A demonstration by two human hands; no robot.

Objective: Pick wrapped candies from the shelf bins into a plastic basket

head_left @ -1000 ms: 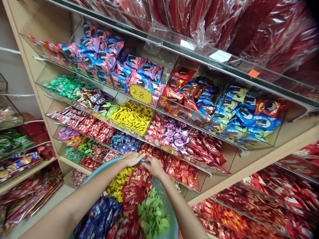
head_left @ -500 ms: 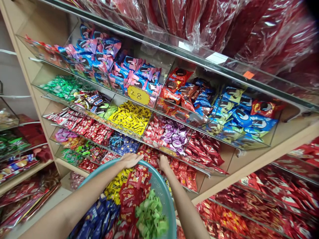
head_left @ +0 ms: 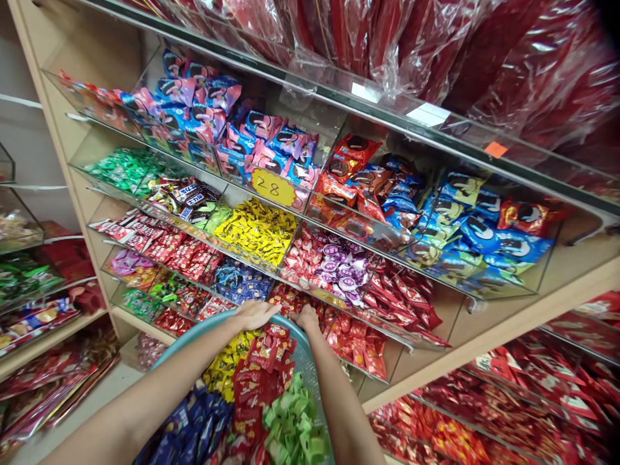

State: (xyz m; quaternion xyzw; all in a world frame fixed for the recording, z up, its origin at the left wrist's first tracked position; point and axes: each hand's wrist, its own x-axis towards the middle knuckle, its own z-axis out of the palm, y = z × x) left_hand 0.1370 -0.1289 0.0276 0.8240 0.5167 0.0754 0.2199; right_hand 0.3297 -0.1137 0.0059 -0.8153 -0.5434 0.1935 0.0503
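Observation:
A teal plastic basket (head_left: 307,363) with a perforated wall stands below me. In it lie wrapped sweets in separate heaps: yellow (head_left: 227,365), red (head_left: 261,381), dark blue (head_left: 188,423) and light green (head_left: 296,420). My left hand (head_left: 256,315) is closed over the basket's far rim. Just to its right, my right hand (head_left: 305,318) is curled at the rim, beside a shelf bin of red-wrapped sweets (head_left: 285,297). Its fingertips are hidden, so whatever they hold cannot be made out.
Tiered clear bins hold yellow sweets (head_left: 256,229), purple-and-white sweets (head_left: 341,265) and packaged cookies (head_left: 477,232). A yellow tag (head_left: 272,186) reads 28. Overhead, a glass shelf (head_left: 387,106) bears red items in plastic. More red packets (head_left: 533,394) fill shelves at lower right.
My right hand has moved left, from the red sweets' bin towards the basket rim and my left hand. My left hand stays on the rim. The view has shifted slightly.

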